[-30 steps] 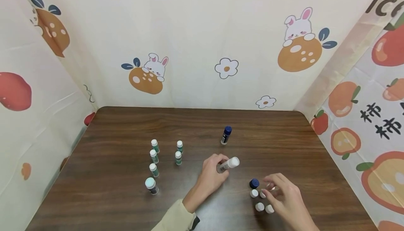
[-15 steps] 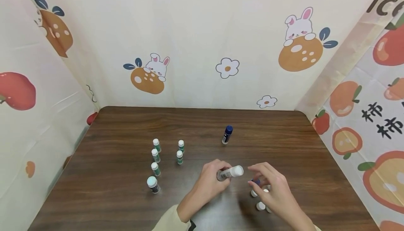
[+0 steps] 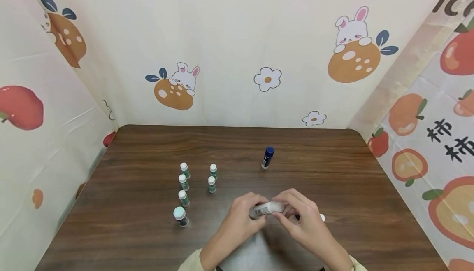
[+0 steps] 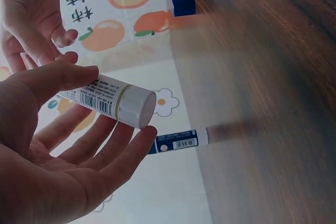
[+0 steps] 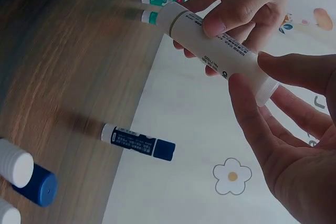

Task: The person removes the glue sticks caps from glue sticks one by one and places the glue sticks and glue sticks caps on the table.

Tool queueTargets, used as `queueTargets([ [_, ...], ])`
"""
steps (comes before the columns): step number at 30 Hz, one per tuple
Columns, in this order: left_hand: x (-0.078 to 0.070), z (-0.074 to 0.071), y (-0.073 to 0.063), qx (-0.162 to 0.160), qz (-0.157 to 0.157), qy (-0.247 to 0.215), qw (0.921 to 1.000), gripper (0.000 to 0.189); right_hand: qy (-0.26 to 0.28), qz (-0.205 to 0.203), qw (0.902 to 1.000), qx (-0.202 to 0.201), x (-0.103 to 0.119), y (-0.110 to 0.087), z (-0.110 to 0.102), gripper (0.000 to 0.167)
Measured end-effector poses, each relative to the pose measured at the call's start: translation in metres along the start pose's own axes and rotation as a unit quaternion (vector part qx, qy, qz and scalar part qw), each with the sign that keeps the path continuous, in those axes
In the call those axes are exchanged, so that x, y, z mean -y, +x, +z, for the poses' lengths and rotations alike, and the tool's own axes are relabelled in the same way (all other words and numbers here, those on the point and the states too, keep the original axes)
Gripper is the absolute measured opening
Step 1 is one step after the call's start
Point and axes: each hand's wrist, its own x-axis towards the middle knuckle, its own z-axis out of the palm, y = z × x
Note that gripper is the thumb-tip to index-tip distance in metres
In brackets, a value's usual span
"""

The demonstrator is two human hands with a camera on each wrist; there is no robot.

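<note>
My left hand (image 3: 238,217) grips a white glue stick (image 3: 264,209) by its printed barrel, above the table. Thumb and fingertips of my right hand (image 3: 305,223) pinch the stick's capped end (image 5: 262,85), as the right wrist view shows. The stick lies tilted between both hands, its plain base (image 4: 140,109) toward the left wrist camera. A dark blue glue stick (image 3: 267,158) stands upright on the table beyond the hands.
Several green sticks with white tops (image 3: 183,199) stand at left, with a dark one with a pale top (image 3: 181,216) nearer. A blue cap (image 5: 39,184) and several white caps (image 5: 16,166) stand at right, mostly hidden behind my right hand in the head view. Patterned cloth (image 3: 229,48) surrounds the table.
My right hand has moved left from above the caps to the glue stick and now pinches its capped end. My left hand has lowered the stick slightly toward me and tilted it flatter.
</note>
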Motion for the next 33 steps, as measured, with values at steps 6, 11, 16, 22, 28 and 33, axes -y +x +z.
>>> queueTargets([
  [6,0.002,-0.004,-0.005,-0.001,0.002,-0.013,0.9999,0.029,0.009,-0.005,0.9999,0.005,0.003,0.002,0.002,0.031],
  [11,0.004,-0.006,-0.008,-0.001,0.013,-0.022,0.9997,0.029,0.013,-0.038,0.9992,0.001,0.001,0.001,0.003,0.034],
  [16,0.005,-0.008,-0.010,0.001,0.020,-0.032,0.9993,0.030,0.016,-0.064,0.9978,0.001,0.002,0.002,0.003,0.037],
  [22,0.007,-0.011,-0.011,0.002,0.023,-0.031,0.9992,0.030,0.014,-0.070,0.9974,0.001,0.005,0.003,0.002,0.040],
  [28,0.010,-0.012,-0.014,-0.020,0.022,-0.025,0.9992,0.030,-0.001,-0.079,0.9967,-0.019,0.008,0.007,-0.001,0.041],
  [33,0.012,-0.012,-0.016,-0.031,0.004,-0.031,0.9990,0.030,-0.008,-0.054,0.9983,-0.021,0.007,0.006,-0.004,0.036],
])
